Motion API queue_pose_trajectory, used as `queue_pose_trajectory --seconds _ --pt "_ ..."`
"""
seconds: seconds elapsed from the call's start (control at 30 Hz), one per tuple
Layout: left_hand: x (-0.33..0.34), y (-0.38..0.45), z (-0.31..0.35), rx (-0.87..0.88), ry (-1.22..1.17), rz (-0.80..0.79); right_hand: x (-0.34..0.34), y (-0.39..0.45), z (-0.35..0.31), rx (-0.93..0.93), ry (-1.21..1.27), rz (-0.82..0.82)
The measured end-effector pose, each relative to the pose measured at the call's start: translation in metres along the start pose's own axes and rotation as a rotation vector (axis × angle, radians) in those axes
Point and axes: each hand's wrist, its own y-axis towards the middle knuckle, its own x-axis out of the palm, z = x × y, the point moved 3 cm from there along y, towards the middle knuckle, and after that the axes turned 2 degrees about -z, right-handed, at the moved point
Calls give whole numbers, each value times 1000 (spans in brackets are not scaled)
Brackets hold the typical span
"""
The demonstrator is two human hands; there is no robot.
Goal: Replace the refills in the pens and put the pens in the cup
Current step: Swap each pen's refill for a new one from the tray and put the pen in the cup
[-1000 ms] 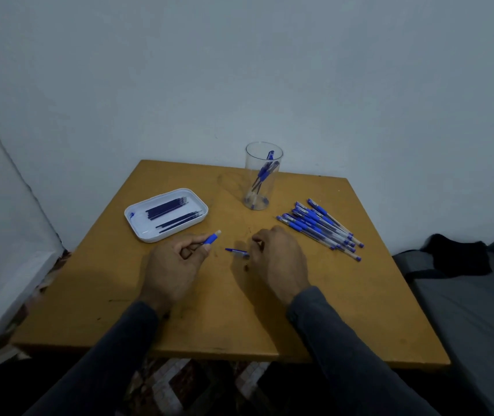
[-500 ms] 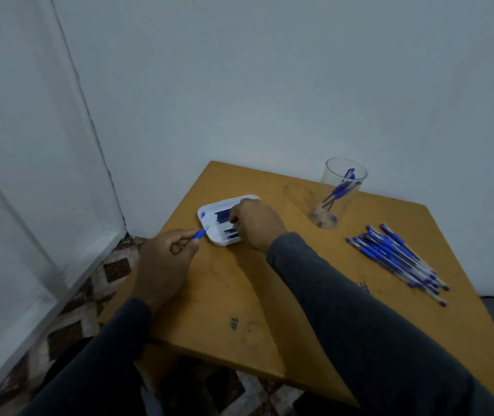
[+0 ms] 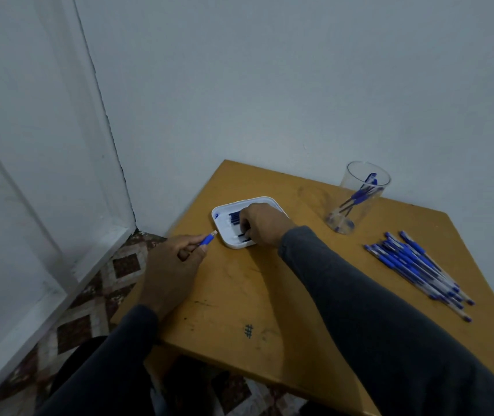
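Pale grey walls meet in a corner here, patterned floor tiles below, and your square yellow-brown wooden table is pushed up against the wall. Your left hand is at the table's left edge, fingers curled round a blue pen barrel, its pale open end poking out toward the white rounded plastic tray. Your right hand reaches across and is down inside that tray, fingers bent onto the dark blue refills lying in rows there; whether you have one pinched or are only touching them, I cannot tell, the fingertips are hidden. A small blue piece sits in the tray's far left corner. Over to the right, near the wall, the clear plastic cup stands upright with a few blue pens leaning inside. Nearer to you than the cup, well apart from the tray, a loose pile of blue-and-clear pens lies fanned on the tabletop. A small hash mark is inked on the wood near your right sleeve.
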Motion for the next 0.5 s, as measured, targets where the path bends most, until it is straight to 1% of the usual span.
queue_pose_trajectory --seconds 0.33,0.43,0.5 --pt "0 -1 3 -14 29 -2 -1 2 1 -53 -15 -52" --pt "-2 -1 4 -18 29 4 -4 -1 4 -74 19 12" --pt "-1 -1 6 -11 23 3 -9 -6 8 -68 85 72"
